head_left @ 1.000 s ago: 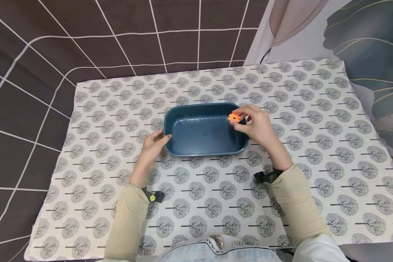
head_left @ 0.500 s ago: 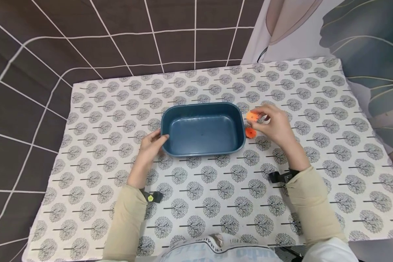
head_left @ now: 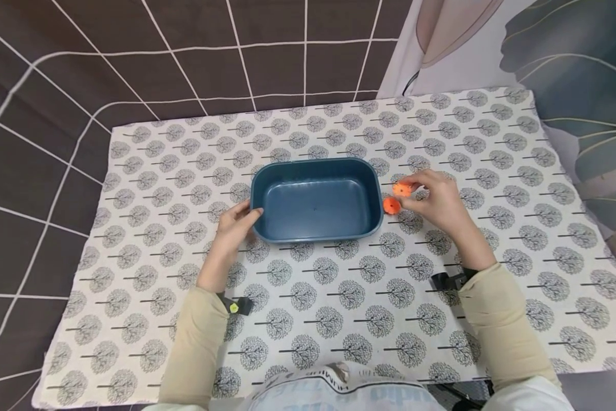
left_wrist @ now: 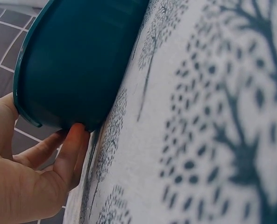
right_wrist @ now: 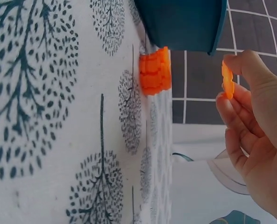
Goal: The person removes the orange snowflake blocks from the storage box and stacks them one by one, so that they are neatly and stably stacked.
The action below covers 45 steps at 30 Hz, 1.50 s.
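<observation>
A dark blue plastic basin (head_left: 315,208) lies on the cloth, its inside bare. At its left end my left hand (head_left: 233,228) holds it, thumb over the rim and fingers under the outer wall, as the left wrist view shows. My right hand (head_left: 436,200) pinches a thin orange notched disc (head_left: 402,189) between thumb and fingertips. Just beside the basin's right end stands a short stack of orange notched discs (right_wrist: 154,71). In the right wrist view the pinched disc (right_wrist: 228,79) is held apart from that stack, above the cloth.
The table is covered by a white cloth (head_left: 302,342) printed with dark trees. A dark curtain with white grid lines (head_left: 200,68) hangs behind and to the left. Patterned fabric (head_left: 575,85) hangs at the right. Both wrists wear black camera straps (head_left: 454,279).
My right hand has moved from over the basin's right end rightward to beside the stack, with the orange disc still pinched, uncovering the stack. The left hand stays on the basin.
</observation>
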Available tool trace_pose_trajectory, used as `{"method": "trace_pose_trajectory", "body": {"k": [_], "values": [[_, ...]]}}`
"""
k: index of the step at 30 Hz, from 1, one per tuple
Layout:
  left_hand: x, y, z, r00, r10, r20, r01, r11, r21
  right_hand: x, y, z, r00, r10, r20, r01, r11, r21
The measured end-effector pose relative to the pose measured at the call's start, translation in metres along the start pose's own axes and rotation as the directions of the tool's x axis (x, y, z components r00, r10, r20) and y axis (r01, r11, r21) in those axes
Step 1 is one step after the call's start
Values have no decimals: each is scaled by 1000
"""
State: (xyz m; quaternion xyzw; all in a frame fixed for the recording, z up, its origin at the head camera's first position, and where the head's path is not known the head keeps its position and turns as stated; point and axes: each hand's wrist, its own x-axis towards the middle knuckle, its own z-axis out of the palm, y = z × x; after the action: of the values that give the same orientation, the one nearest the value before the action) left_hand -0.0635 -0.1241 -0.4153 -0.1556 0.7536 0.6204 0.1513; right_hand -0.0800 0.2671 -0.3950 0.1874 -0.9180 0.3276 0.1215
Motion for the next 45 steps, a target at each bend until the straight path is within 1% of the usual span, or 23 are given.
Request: {"method": "trace_pose_trajectory", "body": {"k": [7,10,11,13,17,18,20,24,30,34,41,45], "values": [[0,1,0,1000,7,4,-7,1000,-2,-3,4,4,995,56,82,-57,998,9],[0,1,0,1000,9,9,-9,1000,-8,-4,5,5,993,58,102,-58,998,-8],[1,1,0,1000,10,11,-10,1000,-10,-5,4,5,990,71,119,-70,997,-15],[-4,8,0,1000,4,24,-3,1000,-17,-5,3,5,986,81,146,-78,997,-30],[-3,10,0,999,-10,39,12,999,-45,-6,3,6,976,105,193,-98,994,-47],[-3,10,0,999,-15,39,17,999,-48,-6,3,6,976,95,195,-87,995,-47],[2,3,-1,999,-13,33,15,999,-49,-7,4,8,975,87,204,-80,996,-42],[1,3,-1,1000,-11,24,11,1000,-29,-7,3,10,972,73,223,-63,997,-51],[2,2,-1,1000,-8,24,9,999,-31,-7,3,12,958,102,268,-81,993,-88],[2,3,-1,1000,-12,26,13,999,-37,-7,4,14,956,108,271,-84,991,-101],[2,3,-1,1000,-17,25,18,999,-40,-8,5,15,968,89,236,-63,991,-116],[2,2,-1,999,-19,29,21,999,-46,-9,6,15,970,81,230,-55,992,-117]]}}
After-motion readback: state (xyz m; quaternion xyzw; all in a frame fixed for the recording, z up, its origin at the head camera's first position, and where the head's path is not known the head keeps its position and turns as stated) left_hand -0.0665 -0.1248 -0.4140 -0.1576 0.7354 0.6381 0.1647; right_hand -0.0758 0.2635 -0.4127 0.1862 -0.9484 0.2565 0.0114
